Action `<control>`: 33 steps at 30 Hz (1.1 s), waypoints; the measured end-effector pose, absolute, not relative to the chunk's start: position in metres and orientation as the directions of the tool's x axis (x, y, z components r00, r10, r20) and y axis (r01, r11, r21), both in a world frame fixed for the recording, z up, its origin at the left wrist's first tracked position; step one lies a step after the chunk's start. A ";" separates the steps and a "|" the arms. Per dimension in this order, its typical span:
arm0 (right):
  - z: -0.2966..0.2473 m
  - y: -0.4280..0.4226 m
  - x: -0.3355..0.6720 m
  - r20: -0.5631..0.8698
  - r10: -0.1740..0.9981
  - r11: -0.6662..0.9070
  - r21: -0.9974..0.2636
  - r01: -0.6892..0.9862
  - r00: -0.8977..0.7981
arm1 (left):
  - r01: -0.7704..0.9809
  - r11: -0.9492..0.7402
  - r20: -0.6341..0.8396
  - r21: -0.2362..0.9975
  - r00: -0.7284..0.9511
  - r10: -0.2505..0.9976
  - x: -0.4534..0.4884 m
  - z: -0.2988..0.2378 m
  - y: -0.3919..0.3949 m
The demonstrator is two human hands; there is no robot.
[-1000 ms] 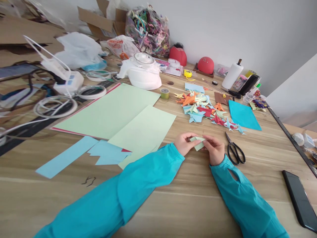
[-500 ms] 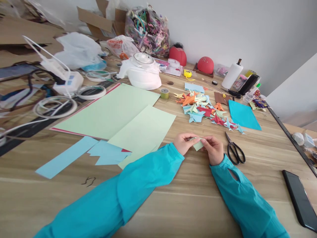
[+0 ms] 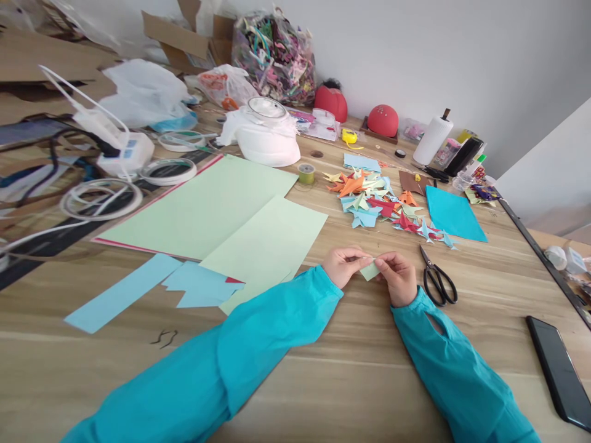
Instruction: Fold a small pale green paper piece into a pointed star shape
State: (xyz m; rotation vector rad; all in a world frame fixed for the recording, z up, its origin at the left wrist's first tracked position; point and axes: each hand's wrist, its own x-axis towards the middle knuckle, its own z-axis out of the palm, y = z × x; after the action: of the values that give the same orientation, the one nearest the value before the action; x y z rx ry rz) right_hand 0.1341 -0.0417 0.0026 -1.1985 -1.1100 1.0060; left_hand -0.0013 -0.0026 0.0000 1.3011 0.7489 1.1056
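Observation:
Between both hands is a small piece of pale green paper (image 3: 370, 271), its upper edge pinched and its lower corner hanging free. My left hand (image 3: 343, 266) grips its left side between thumb and fingers. On its right side, my right hand (image 3: 396, 275) pinches it the same way, the thumbs close together. My fingertips hide part of the paper, so its folds cannot be made out. Just right of my right hand lie black-handled scissors (image 3: 438, 278), blades slightly apart. Beyond the hands is a pile of folded paper cranes (image 3: 364, 197) in orange, red, blue, green and yellow.
Large pale green sheets (image 3: 272, 240) lie left of the hands, with blue paper pieces (image 3: 198, 283) and a blue strip (image 3: 124, 292) nearer me. A thread spool (image 3: 306, 174) stands behind them. A turquoise sheet (image 3: 455, 213) and a phone (image 3: 558, 369) are on the right.
My left thumb has shifted slightly on the paper's upper edge. Both hands keep their pinch in nearly the same place, and nothing on the table has moved.

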 end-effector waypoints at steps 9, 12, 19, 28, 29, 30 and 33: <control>0.002 -0.042 0.133 0.114 0.976 0.122 -0.992 -0.032 0.186 | -0.171 -0.102 0.152 0.980 0.311 0.938 -0.001 -0.002 -0.002; 0.002 -0.042 0.134 0.096 0.984 0.098 -0.995 -0.009 0.149 | -0.133 -0.152 0.188 0.979 0.322 0.928 0.000 -0.003 -0.004; 0.003 -0.044 0.134 0.124 0.988 0.114 -0.988 0.108 0.092 | -0.102 -0.151 0.177 0.983 0.342 0.923 -0.001 0.000 -0.004; 0.003 -0.041 0.133 0.062 0.983 0.058 -0.998 0.028 0.173 | -0.346 0.171 -0.012 0.923 0.416 0.909 -0.001 0.000 -0.006; 0.003 -0.041 0.133 0.058 0.982 0.055 -0.998 0.022 0.181 | -0.346 0.168 -0.009 0.923 0.417 0.909 -0.001 0.001 -0.006; 0.003 -0.040 0.134 0.055 0.982 0.052 -0.998 0.021 0.181 | -0.335 0.156 -0.004 0.929 0.412 0.911 -0.001 0.002 -0.007; 0.002 -0.041 0.134 0.059 0.986 0.056 -0.998 0.028 0.155 | -0.284 0.108 0.004 0.953 0.369 0.929 0.000 0.004 -0.007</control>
State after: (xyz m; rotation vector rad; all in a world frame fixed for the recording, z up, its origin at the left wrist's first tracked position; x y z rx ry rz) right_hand 0.1338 -0.0412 0.0024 -1.2539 -1.1373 1.0408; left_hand -0.0005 -0.0071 0.0043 1.1034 0.7446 1.0258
